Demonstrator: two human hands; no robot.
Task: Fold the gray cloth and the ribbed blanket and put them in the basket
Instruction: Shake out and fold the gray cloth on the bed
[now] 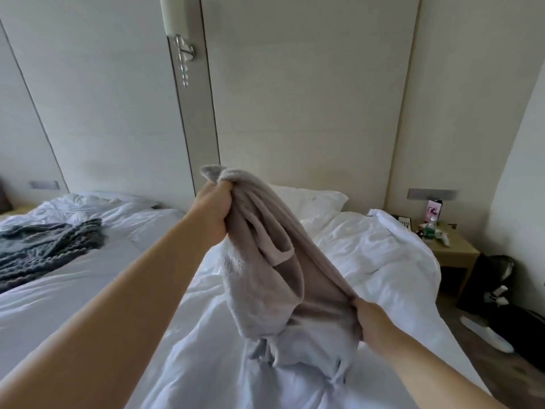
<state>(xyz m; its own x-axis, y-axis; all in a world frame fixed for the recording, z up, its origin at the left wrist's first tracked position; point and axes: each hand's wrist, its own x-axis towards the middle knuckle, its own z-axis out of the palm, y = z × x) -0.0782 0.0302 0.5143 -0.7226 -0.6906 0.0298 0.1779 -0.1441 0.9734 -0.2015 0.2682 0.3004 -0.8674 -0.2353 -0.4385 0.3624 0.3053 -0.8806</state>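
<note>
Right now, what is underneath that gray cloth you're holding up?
A rumpled white duvet. The gray cloth, gripped by left hand and right hand, hangs over it and covers the patch beneath, so anything there is hidden.

The cloth (265, 261) swallows the fingertips of my left hand (213, 215) at its far top corner. It also hides those of my right hand (373, 323) at its near right edge, and I cannot tell how many layers I pinch there. Its lower end bunches on the bed (383, 261), folds hiding folds. Behind it, part of a pillow (312, 199) is covered. Both my forearms run off the bottom edge. At far left the blanket (44, 249) is cut by the left edge. The lamp (177, 22) is cropped at the top. On the nightstand (454, 249), around a bottle (431, 228), the small things are too tiny to name. A dark heap (477, 278) on the floor, which I cannot identify, runs off the right edge.
</note>
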